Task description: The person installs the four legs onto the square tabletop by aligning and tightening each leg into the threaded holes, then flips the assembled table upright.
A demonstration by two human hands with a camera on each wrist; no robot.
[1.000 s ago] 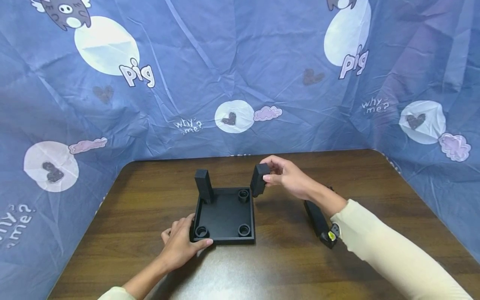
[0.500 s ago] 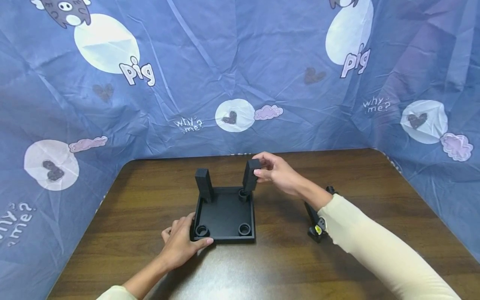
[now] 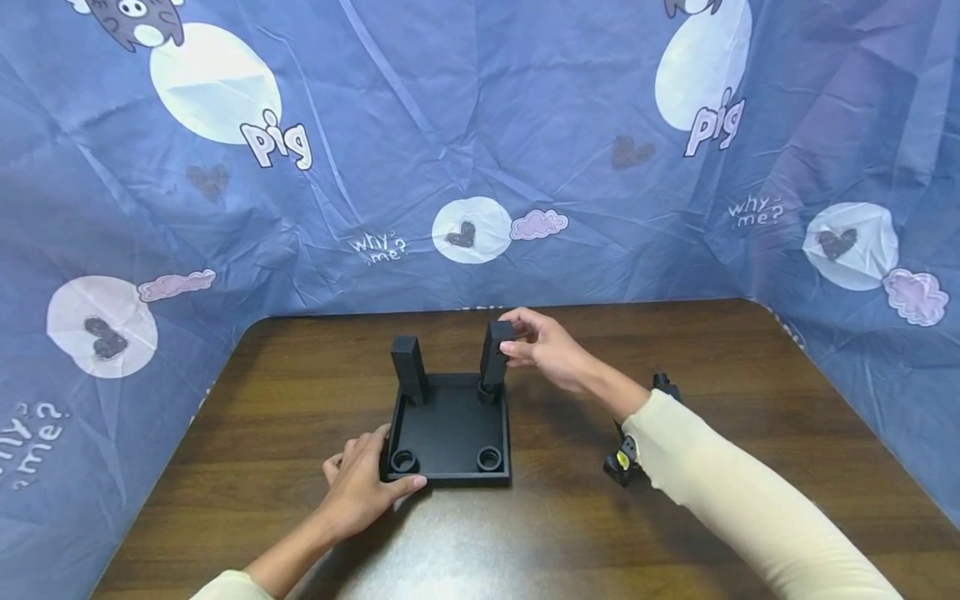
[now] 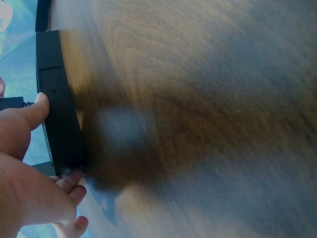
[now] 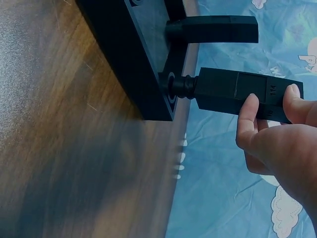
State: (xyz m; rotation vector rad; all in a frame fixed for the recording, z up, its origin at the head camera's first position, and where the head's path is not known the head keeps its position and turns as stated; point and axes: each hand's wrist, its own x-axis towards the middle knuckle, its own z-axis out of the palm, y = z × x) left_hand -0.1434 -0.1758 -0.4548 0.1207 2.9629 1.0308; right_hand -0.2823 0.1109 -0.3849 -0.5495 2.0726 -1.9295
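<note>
A shallow black square tray-like base [image 3: 450, 429] lies on the table, with round sockets in its corners. My left hand [image 3: 358, 487] grips its front left corner, thumb on the front edge and fingers along the left side. Between thumb and fingertips, my right hand [image 3: 555, 357] holds a black square leg [image 3: 492, 354] nearly upright over the back right socket. In the right wrist view the threaded end [image 5: 183, 87] of this leg is at the socket, some thread still showing. A matching leg [image 3: 408, 364] stands in the back left corner.
The two front sockets hold no legs: front left socket [image 3: 405, 462] and front right socket [image 3: 490, 458]. A black device [image 3: 621, 462] with a yellow spot sits at the right wrist. Behind the brown wooden table [image 3: 285, 375] hangs a blue printed cloth [image 3: 337, 100].
My right hand has carried the leg leftward from beside the base to over the back right socket, then slightly down onto it. My left hand has stayed on the corner.
</note>
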